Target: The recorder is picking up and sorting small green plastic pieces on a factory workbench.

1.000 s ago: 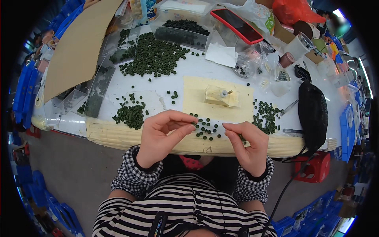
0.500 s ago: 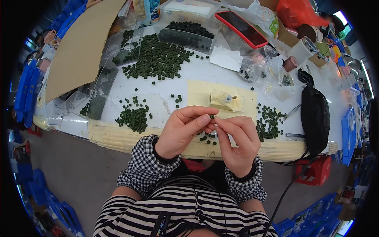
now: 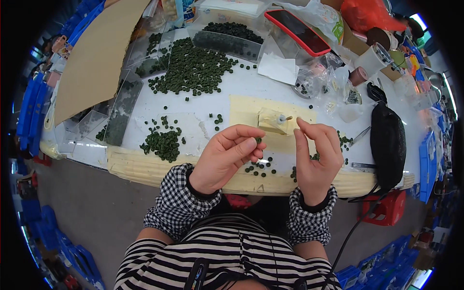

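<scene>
Nearest the camera are a striped shirt and 2 checked cuffs, with both forearms rising from the lower edge to the front of the white table. The left hand is curled, and its thumb and forefinger pinch 1 small dark green bead at the fingertips, held just above the table's front edge. The right hand stands apart from it, fingers loosely spread and raised, forefinger pointing up; nothing can be made out between its fingers. Below and between the 2 hands a few loose green beads lie on the table near the padded front edge.

Just beyond the fingertips, between the hands, a small pale block with a short peg sticking out sits on a yellow mat. To the left, a small heap of beads lies on the white surface. To the right, a black pouch lies along the table's end.

Farther back, a large heap of green beads spreads across the middle, with clear plastic trays beside it and a sheet of brown cardboard leaning at the far left. A phone in a red case rests near the far edge.
</scene>
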### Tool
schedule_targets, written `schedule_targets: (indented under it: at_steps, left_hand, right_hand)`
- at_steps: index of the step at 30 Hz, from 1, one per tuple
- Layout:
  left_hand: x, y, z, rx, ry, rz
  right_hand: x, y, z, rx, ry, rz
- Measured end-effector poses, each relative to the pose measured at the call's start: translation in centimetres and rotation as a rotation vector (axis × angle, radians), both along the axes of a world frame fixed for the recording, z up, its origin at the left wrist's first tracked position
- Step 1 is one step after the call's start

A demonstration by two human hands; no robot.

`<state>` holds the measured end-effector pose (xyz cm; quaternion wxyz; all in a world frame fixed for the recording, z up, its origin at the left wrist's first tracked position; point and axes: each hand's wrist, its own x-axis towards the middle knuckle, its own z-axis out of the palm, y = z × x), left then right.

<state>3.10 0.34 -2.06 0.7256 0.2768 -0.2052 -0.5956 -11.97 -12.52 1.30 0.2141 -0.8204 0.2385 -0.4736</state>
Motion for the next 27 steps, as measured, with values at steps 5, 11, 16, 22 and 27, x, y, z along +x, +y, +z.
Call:
schedule_targets:
  at_steps: [5, 11, 16, 22, 27]
  left_hand:
    - [0.0, 0.0, 0.7, 0.081, 0.006, 0.019]
    - [-0.1, 0.0, 0.5, 0.095, 0.027, 0.042]
    - [0.3, 0.1, 0.3, 0.075, 0.044, -0.003]
    - [0.2, 0.1, 0.2, 0.079, 0.053, -0.019]
    - [0.2, 0.0, 0.2, 0.105, 0.044, -0.033]
  right_hand:
    - [0.9, -1.3, -0.6, 0.005, 0.109, -0.015]
    - [1.2, -1.7, -1.3, 0.052, 0.074, 0.032]
    - [0.4, 0.0, 1.3, -0.003, -0.112, -0.082]
    - [0.6, 0.8, 1.0, 0.189, -0.213, 0.276]
    - [1.7, 1.4, 0.1, 0.43, -0.269, 0.445]
